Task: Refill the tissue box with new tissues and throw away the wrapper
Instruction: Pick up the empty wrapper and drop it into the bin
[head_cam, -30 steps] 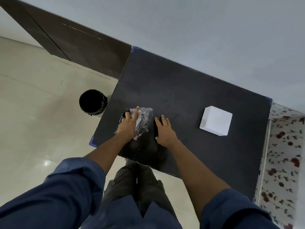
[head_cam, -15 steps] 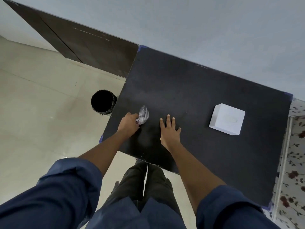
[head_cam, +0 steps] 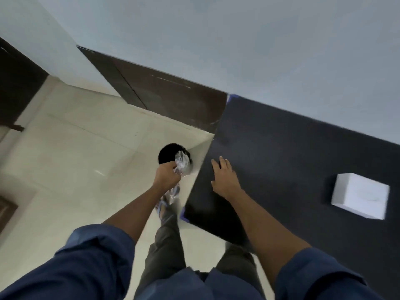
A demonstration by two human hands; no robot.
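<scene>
Throwing away the wrapper (head_cam: 181, 163): crumpled in the left hand (head_cam: 165, 177), grip tight round it, above the bin (head_cam: 167, 153) on the floor. Next: let go squarely over the mouth. Bin contents too dark to tell. Right hand (head_cam: 225, 179) flat, holding nothing, on the counter (head_cam: 281, 161). Box (head_cam: 360, 199) far right, contents hidden.

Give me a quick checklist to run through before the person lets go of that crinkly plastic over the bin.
1. Wrapper gripped in the left hand: ok.
2. Wrapper over the mouth of the black bin: partly; a tail hangs below the hand, outside the rim, so not ok yet.
3. Bin upright on the floor beside the table: ok.
4. Right hand flat on the table, empty: ok.
5. Tissue box on the table, away from both hands: ok.
6. Tissue box actually refilled: cannot tell.
</scene>
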